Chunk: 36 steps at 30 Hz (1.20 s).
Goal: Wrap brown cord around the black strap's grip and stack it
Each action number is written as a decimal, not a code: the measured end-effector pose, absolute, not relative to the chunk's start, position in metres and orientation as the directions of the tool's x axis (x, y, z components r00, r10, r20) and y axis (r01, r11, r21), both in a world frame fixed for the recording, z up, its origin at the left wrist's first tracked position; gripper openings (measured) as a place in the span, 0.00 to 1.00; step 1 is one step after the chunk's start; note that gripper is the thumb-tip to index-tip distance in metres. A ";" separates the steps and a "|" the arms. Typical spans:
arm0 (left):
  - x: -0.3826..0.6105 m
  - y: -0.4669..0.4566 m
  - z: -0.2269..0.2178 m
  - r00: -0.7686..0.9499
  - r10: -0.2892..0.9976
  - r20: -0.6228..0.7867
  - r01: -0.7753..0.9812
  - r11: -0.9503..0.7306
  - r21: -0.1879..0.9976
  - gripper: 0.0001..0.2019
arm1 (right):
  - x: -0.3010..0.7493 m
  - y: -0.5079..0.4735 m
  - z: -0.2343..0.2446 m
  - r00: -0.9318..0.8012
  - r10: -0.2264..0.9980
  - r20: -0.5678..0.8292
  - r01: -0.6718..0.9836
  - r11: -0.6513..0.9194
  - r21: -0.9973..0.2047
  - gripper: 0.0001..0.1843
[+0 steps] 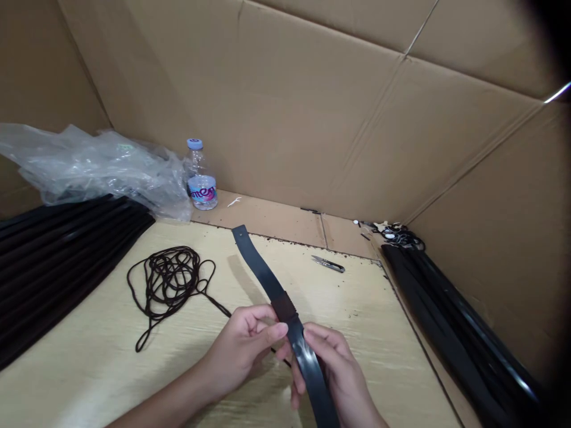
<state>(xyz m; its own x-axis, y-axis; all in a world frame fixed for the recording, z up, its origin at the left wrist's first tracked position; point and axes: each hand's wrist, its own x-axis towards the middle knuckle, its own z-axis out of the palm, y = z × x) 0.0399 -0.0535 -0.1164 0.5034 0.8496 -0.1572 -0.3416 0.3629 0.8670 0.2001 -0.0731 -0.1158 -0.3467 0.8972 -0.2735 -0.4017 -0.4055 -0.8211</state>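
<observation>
- The left hand (238, 351) is closed on the black strap (297, 345), its fingertips (279, 331) against the strap's edge just below a dark brown band (284, 307) wrapped around it.
- The right hand (334, 371) also grips the strap, just below the left hand, pinching it between thumb and fingers; the strap's glossy lower length runs down past this hand and out of view.
- The strap's upper end, with a small hole in it, lies on the pale wood-grain bench (361, 309), ahead of the hands.
- A loose tangle of dark brown cord (169, 285) lies on the bench ahead and left of the left hand, with a strand running toward that hand.
- A pair of steel thread snips (328, 264) lies ahead of the right hand, near the bench's far edge.
- A bundle of long black straps (57, 255) lies far left of the hands; another (446, 315) lies to the right, beyond the bench edge.
- A crumpled clear plastic sheet (98, 169) and a part-filled water bottle (200, 178) stand beyond the bench, ahead and left, against a cardboard wall (276, 101).
</observation>
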 end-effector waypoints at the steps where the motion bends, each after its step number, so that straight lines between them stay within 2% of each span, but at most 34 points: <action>1: 0.041 -0.054 -0.115 0.514 0.846 -0.139 -0.359 0.360 0.861 0.15 | 0.200 -0.074 -0.115 -0.337 0.898 -0.283 -0.402 -0.409 -0.819 0.19; 7: 0.043 -0.059 -0.111 0.461 0.878 -0.129 -0.280 0.282 0.918 0.13 | 0.201 -0.076 -0.114 -0.277 0.840 -0.467 -0.316 -0.538 -0.782 0.23; 12: 0.046 -0.064 -0.111 0.481 0.866 -0.139 -0.243 0.285 0.927 0.14 | 0.200 -0.074 -0.114 -0.282 0.840 -0.464 -0.242 -0.530 -0.812 0.25; 16: 0.048 -0.067 -0.117 0.418 0.892 -0.169 -0.214 0.278 0.936 0.14 | 0.200 -0.075 -0.115 -0.238 0.831 -0.503 -0.193 -0.548 -0.814 0.27; 21: 0.050 -0.068 -0.122 0.354 0.922 -0.157 -0.284 0.266 0.921 0.15 | 0.200 -0.076 -0.113 -0.227 0.816 -0.531 -0.167 -0.570 -0.804 0.28; 26: 0.048 -0.066 -0.124 0.330 0.930 -0.164 -0.378 0.290 0.879 0.18 | 0.199 -0.075 -0.108 -0.251 0.836 -0.488 -0.307 -0.547 -0.779 0.29; 31: 0.043 -0.063 -0.129 0.251 0.945 -0.208 -0.365 0.292 0.884 0.19 | 0.203 -0.073 -0.108 -0.370 0.841 -0.395 -0.406 -0.529 -0.745 0.21; 36: 0.041 -0.061 -0.126 0.294 0.932 -0.211 -0.357 0.312 0.880 0.18 | 0.206 -0.076 -0.110 -0.383 0.805 -0.453 -0.475 -0.592 -0.651 0.18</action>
<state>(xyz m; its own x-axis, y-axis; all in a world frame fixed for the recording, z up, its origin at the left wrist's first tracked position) 0.0409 -0.0609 -0.1262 0.2943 0.9321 -0.2110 -0.3574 0.3121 0.8803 0.2062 -0.0762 -0.1095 -0.3826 0.8052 -0.4530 -0.4749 -0.5920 -0.6512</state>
